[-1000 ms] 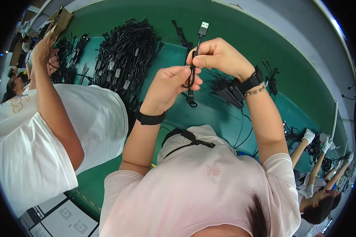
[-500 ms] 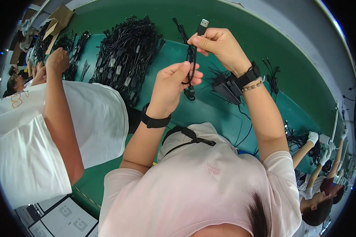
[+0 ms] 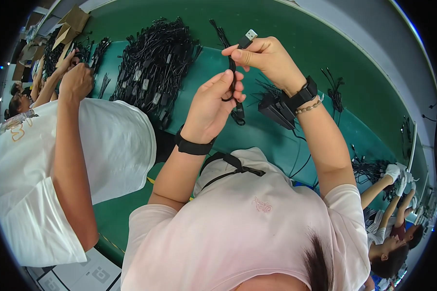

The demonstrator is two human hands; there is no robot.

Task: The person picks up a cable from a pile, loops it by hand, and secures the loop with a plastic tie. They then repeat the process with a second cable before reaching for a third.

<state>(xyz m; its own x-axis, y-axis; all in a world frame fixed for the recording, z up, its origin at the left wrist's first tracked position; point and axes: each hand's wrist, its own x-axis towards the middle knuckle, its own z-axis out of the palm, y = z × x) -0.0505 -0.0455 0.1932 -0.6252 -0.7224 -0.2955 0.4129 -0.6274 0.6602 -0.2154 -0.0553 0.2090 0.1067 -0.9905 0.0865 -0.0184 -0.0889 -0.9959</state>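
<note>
- black usb cable (image 3: 232, 64) is up in the top middle of the frame, held bunched between both hands over the green table (image 3: 264, 140)
- right hand (image 3: 264, 54): thumb and fingers pinched on the cable just below the usb plug (image 3: 248, 39). half a second ago that plug stood nearly upright, now it's tipped over toward the upper right
- left hand (image 3: 211, 101): fingers curled round the lower part of the bundle, thumb pressed on it. it sits a touch higher than before, so the two hands are closer together now
- bottom end of the bundle hangs out below the left hand, near the middle of the frame
- big heap of black cables (image 3: 153, 72), upper left of center, looks the same as earlier. ditto the black boxy thing (image 3: 276, 107) right of the left hand
- co-worker in white (image 3: 116, 145) on the left: near hand has shifted a bit right, can't tell what it's gripping
- far right edge: white-gloved hands (image 3: 392, 170) by more cables, and an arm that was raised there has dropped lower
</note>
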